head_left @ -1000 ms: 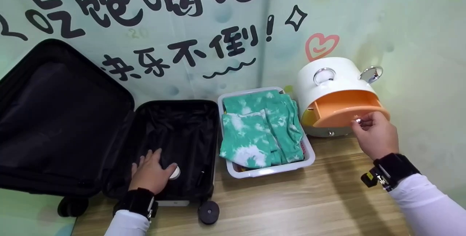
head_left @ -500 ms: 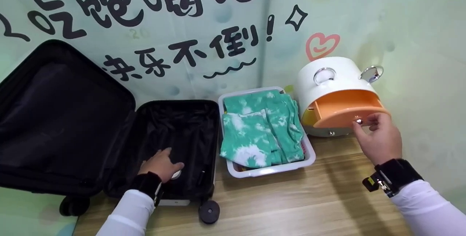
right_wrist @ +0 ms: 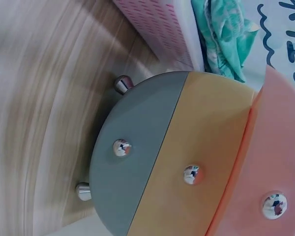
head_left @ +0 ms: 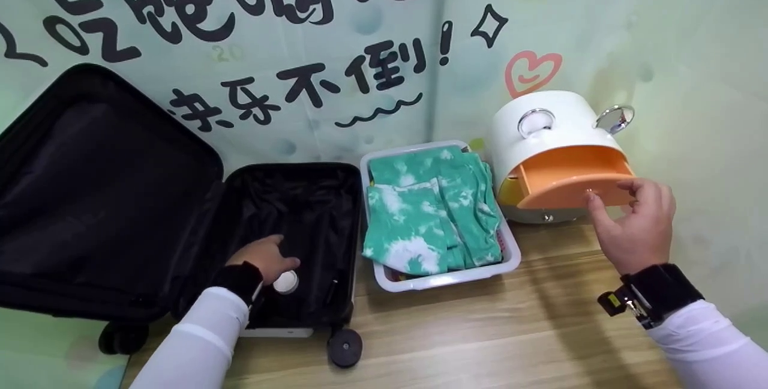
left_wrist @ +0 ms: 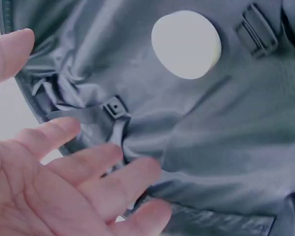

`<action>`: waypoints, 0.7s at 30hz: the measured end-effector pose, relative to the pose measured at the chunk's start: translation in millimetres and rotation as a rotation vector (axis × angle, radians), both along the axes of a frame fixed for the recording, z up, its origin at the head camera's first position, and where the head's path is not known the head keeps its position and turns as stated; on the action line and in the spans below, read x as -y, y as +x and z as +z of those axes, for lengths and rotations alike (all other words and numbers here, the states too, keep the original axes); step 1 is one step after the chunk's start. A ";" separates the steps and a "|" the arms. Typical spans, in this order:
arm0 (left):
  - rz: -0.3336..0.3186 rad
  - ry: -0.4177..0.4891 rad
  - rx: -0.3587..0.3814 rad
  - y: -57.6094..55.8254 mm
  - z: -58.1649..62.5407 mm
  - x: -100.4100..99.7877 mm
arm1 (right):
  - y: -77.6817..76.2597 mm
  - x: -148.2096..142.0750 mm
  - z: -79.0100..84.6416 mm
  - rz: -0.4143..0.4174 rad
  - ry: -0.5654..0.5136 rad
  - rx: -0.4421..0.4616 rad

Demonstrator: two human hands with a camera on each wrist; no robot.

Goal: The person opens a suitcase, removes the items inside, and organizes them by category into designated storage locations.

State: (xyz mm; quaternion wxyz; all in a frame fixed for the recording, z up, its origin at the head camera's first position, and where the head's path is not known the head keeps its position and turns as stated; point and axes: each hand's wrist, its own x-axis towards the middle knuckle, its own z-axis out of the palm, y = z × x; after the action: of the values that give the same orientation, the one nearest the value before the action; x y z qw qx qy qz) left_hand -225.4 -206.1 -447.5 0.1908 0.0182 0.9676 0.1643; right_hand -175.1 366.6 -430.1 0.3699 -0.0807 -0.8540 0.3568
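Over the black suitcase (head_left: 303, 197), my left hand (head_left: 264, 261) hovers with fingers spread, holding nothing. A round white disc (head_left: 285, 282) lies on the lining just beyond its thumb; the left wrist view shows the disc (left_wrist: 187, 44) apart from the fingers (left_wrist: 101, 162). At the right, my right hand (head_left: 639, 227) is beside the orange drawer (head_left: 564, 192) of a white rounded cabinet (head_left: 540, 110). The drawer is pulled out, and its inside looks bare. Thumb and fingers stand apart near the drawer front. In the right wrist view the silver knob (right_wrist: 274, 205) is uncovered; the hand is out of frame there.
Between suitcase and cabinet stands a white basket (head_left: 450, 283) with folded green-and-white tie-dye cloth (head_left: 420, 215) on top. The suitcase lid (head_left: 102, 197) leans open at the left. Below the orange drawer are a yellow drawer (right_wrist: 196, 142) and a grey-green drawer (right_wrist: 137, 123), both closed.
My left hand has drawn back from the white disc, which is now fully visible. My right hand has let go of the knob and shifted slightly right; the drawer stays out.
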 end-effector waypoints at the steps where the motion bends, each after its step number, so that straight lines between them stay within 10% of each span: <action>1: -0.010 -0.012 0.002 -2.3 -1.9 -0.1 | 0.4 0.5 0.6 0.003 -0.002 -0.005; 21: -0.130 -0.169 0.034 -9.0 -26.3 -12.8 | 2.4 1.1 5.1 -0.005 -0.045 0.014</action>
State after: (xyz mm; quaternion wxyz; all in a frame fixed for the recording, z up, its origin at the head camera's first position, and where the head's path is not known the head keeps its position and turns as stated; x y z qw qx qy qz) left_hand -234.4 -193.3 -473.7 0.2185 0.0621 0.9714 0.0694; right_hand -172.7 365.5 -425.0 0.3631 -0.0936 -0.8480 0.3745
